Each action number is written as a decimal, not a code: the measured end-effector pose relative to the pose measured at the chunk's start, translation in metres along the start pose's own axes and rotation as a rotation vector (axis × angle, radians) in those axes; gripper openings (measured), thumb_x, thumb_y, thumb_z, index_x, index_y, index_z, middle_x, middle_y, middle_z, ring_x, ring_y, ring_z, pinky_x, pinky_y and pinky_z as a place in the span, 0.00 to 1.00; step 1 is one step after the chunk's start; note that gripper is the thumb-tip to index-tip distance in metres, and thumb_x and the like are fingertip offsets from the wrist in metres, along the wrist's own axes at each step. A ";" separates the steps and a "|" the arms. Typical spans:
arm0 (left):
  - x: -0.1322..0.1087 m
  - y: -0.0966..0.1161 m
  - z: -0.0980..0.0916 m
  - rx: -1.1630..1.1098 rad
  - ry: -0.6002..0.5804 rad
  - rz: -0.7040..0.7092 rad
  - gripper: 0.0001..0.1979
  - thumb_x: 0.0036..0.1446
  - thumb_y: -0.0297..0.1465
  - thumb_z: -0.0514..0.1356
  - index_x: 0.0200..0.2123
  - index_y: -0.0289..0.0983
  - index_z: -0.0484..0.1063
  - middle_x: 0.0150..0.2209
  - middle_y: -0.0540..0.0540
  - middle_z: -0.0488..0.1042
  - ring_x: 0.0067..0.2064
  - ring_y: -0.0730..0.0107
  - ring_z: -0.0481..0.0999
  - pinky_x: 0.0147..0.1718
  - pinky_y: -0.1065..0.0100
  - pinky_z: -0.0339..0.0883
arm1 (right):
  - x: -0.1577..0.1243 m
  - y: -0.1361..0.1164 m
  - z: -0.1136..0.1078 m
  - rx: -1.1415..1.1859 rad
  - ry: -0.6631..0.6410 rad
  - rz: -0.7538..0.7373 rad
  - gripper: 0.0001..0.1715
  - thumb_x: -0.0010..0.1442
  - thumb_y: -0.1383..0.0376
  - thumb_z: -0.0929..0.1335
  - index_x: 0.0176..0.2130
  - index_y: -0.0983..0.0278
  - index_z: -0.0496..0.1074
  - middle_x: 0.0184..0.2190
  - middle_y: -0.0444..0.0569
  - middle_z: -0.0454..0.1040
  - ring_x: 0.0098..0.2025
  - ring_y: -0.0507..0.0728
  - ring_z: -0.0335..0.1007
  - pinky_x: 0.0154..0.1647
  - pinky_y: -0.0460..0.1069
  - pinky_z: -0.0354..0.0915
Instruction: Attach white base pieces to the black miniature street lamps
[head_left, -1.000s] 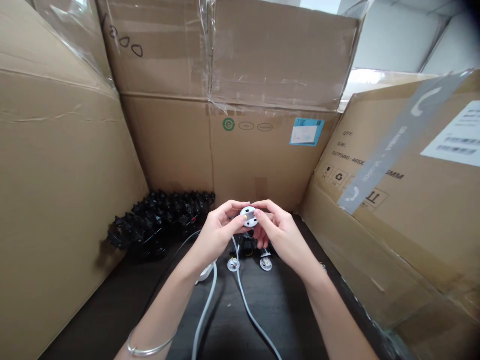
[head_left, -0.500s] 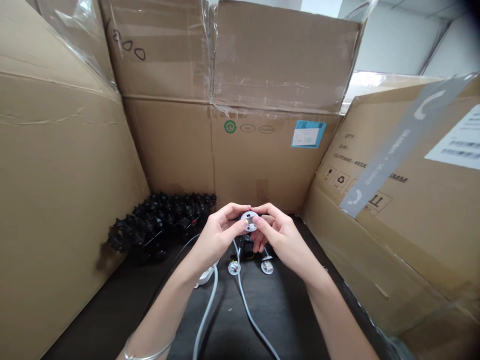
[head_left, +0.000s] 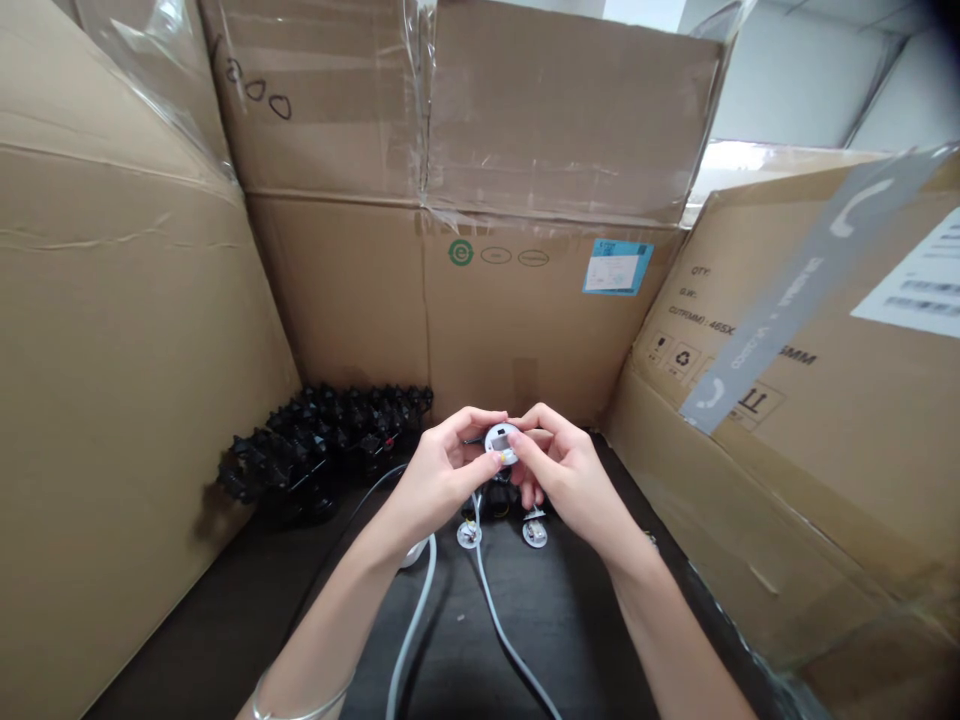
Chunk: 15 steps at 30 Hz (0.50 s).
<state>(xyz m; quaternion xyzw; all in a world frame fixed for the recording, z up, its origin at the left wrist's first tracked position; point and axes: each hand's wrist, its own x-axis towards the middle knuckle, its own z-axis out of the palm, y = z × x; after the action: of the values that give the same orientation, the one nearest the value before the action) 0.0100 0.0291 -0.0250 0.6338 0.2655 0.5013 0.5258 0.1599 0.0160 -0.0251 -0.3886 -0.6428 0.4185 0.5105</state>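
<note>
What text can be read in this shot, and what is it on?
"QTY:" on the right carton
"G.W:" on the same carton
"CUT(MM): 465X", then hidden by grey tape
Blue sticker on the back carton and white barcode label: too small to read

**Round white plastic fitting [head_left: 501, 442] pinched between fingertips**

It sits tilted between the left fingertips [head_left: 491, 458] and the right fingertips [head_left: 519, 438], with its pale face turned up and a small dark rectangular opening showing in it. A white cable [head_left: 489, 585] runs down from below the fingers and curves out of view.
</note>
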 end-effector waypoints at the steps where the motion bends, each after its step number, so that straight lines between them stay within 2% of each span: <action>1: 0.000 0.000 0.000 0.000 0.004 0.002 0.16 0.50 0.29 0.64 0.43 0.34 0.70 0.42 0.42 0.75 0.38 0.68 0.75 0.39 0.68 0.68 | 0.000 0.000 0.001 -0.016 0.013 -0.012 0.13 0.59 0.55 0.65 0.32 0.62 0.62 0.18 0.37 0.64 0.13 0.46 0.58 0.13 0.41 0.55; 7: 0.001 -0.005 0.002 0.032 0.032 0.016 0.14 0.52 0.29 0.62 0.43 0.34 0.68 0.41 0.44 0.74 0.38 0.70 0.75 0.38 0.69 0.69 | 0.001 0.006 0.006 -0.094 0.080 -0.064 0.11 0.60 0.56 0.63 0.34 0.61 0.64 0.19 0.38 0.64 0.16 0.47 0.61 0.15 0.42 0.58; 15: 0.001 -0.005 0.004 0.087 0.061 0.029 0.12 0.53 0.29 0.61 0.41 0.35 0.66 0.39 0.46 0.73 0.38 0.72 0.73 0.36 0.72 0.67 | 0.002 0.000 0.001 0.124 -0.045 0.016 0.15 0.63 0.54 0.60 0.37 0.63 0.64 0.21 0.40 0.67 0.18 0.50 0.67 0.17 0.44 0.62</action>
<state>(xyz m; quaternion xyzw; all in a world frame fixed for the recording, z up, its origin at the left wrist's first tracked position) 0.0147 0.0305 -0.0291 0.6443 0.2938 0.5161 0.4818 0.1585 0.0178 -0.0249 -0.3518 -0.6240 0.4700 0.5157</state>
